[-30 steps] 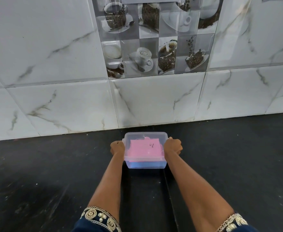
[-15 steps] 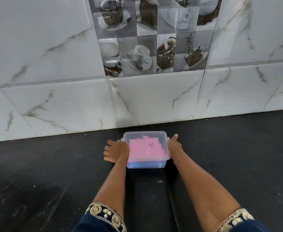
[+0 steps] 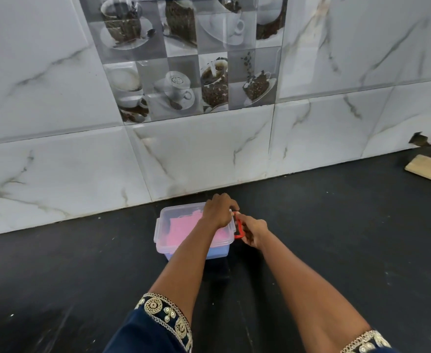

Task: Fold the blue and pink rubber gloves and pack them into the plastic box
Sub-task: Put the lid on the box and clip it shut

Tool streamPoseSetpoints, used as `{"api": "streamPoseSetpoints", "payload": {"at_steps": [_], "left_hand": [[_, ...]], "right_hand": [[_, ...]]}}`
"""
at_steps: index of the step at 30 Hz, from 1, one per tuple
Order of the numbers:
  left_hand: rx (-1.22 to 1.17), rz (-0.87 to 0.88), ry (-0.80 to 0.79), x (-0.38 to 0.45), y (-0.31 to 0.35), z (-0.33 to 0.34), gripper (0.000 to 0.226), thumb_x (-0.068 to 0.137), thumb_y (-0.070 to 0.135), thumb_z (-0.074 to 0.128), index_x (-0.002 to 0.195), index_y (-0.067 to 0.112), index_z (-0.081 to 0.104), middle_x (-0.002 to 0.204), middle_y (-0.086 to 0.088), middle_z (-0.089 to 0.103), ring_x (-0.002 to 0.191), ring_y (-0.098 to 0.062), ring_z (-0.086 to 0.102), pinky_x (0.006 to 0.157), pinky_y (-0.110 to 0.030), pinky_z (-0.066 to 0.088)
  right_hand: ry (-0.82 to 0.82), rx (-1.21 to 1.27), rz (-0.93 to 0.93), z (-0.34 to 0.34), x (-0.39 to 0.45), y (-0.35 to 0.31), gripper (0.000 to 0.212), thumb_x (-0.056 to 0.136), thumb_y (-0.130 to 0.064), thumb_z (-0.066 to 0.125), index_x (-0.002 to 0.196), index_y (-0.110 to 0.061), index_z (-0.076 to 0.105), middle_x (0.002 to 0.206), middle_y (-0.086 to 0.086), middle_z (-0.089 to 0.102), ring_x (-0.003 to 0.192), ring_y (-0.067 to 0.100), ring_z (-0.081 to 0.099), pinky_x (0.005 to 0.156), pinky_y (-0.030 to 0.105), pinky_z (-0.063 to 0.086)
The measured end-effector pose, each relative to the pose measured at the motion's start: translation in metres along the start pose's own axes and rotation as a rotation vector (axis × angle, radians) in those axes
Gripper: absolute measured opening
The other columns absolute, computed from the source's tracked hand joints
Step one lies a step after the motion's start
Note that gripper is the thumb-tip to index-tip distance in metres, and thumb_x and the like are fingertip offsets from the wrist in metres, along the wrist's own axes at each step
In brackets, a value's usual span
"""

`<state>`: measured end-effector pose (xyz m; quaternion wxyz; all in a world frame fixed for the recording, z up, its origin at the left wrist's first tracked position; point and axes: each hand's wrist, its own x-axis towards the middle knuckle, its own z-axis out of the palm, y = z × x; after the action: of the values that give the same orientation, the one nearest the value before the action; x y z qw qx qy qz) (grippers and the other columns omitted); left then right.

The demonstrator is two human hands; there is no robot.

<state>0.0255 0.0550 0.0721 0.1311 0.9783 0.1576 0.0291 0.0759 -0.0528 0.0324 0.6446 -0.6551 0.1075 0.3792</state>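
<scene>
Box (image 3: pixel 173 234) sits on dark desk (image 3: pixel 336 238), close to tiled wall (image 3: pixel 56 161). Clear lid (image 3: pixel 176 215) is on. Pink glove (image 3: pixel 181 228) shows folded through lid, blue glove (image 3: pixel 219 252) beneath it, seen through the near side wall. Packing looks done; step in hand is latching. Left hand (image 3: pixel 218 212) reaches across and rests on lid at its right end, fingers curled over the edge, steadying it. Right hand (image 3: pixel 254 231) is at box's right side, fingers (image 3: pixel 245 229) pinching red clip (image 3: pixel 238 229), which stands out from the side, not seated. Next move likely calls for swinging clip up and pressing until it catches lid rim, left hand holding box down. Left-side latch: cannot tell. Wooden board (image 3: pixel 428 169) lies well apart, far right.
</scene>
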Motion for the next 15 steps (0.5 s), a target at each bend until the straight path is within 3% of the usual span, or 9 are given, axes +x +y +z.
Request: {"api": "streamPoseSetpoints", "payload": {"at_steps": [3,7,11,15], "left_hand": [[0.074,0.022,-0.092,0.007,0.003,-0.006,0.042,0.093,0.003,0.055,0.128,0.026,0.060,0.138,-0.006,0.050,0.128,-0.028,0.043,0.100,-0.042,0.042],[0.202,0.099,-0.299,0.014,0.001,-0.013,0.061,0.091,0.004,0.058,0.139,0.038,0.045,0.138,-0.004,0.042,0.127,-0.028,0.036,0.095,-0.041,0.043],[0.307,0.158,-0.308,0.016,-0.001,-0.017,0.054,0.088,0.001,0.060,0.132,0.033,0.055,0.138,-0.004,0.042,0.126,-0.027,0.040,0.095,-0.038,0.044],[0.256,0.212,-0.237,0.015,-0.006,-0.023,0.033,0.091,0.007,0.060,0.119,0.023,0.066,0.129,-0.003,0.058,0.115,-0.023,0.055,0.096,-0.032,0.048]], "right_hand": [[-0.033,0.018,-0.024,-0.007,-0.005,-0.001,0.022,0.081,-0.022,0.076,0.069,-0.011,0.060,0.062,0.002,0.056,0.049,0.010,0.050,0.037,0.016,0.043],[-0.044,-0.076,-0.090,0.005,-0.019,0.009,0.020,0.074,-0.018,0.080,0.081,-0.008,0.064,0.074,0.005,0.065,0.062,0.014,0.061,0.053,0.023,0.053],[0.052,-0.166,-0.224,0.028,-0.024,0.029,0.031,0.073,-0.019,0.081,0.097,-0.004,0.071,0.099,0.012,0.072,0.095,0.025,0.068,0.088,0.038,0.056],[0.222,-0.176,-0.296,0.041,-0.026,0.038,0.036,0.079,-0.027,0.077,0.106,-0.005,0.068,0.103,0.011,0.070,0.097,0.024,0.067,0.091,0.040,0.056]]}}
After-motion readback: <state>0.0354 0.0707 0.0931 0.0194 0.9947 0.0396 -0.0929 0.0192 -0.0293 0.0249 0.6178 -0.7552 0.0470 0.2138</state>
